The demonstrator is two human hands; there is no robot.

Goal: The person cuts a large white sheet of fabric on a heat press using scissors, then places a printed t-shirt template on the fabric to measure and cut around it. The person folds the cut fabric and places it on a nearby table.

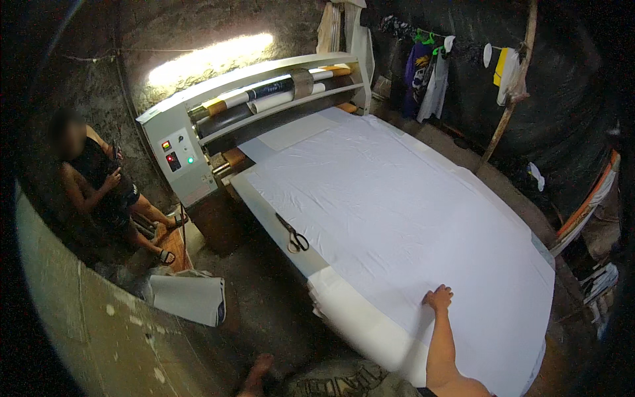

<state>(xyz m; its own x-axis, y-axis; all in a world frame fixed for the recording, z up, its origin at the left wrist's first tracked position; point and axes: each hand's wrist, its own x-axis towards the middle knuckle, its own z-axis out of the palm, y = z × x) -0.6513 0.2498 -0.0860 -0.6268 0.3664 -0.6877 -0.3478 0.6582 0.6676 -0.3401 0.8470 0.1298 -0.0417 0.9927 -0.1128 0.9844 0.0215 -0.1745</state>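
A broad white sheet of fabric point(397, 205) covers the long table in front of me, with fine wrinkles along its left side. My right hand point(440, 299) rests on the near part of this sheet, palm down, with bent fingers apart and nothing visible in them. At the lower edge, left of my shirt, a dim part of what looks like my left hand point(262, 364) shows low beside the table; its fingers cannot be made out. Black-handled scissors point(294, 235) lie on the table's left border, away from both hands.
A large roller press machine point(182, 149) with lit buttons stands at the table's far end. At left, a person point(92, 172) stands holding a small dark object. A stack of white sheets point(188, 298) sits low on the left. Clothes point(423, 76) hang at the back right beside a wooden pole point(512, 86).
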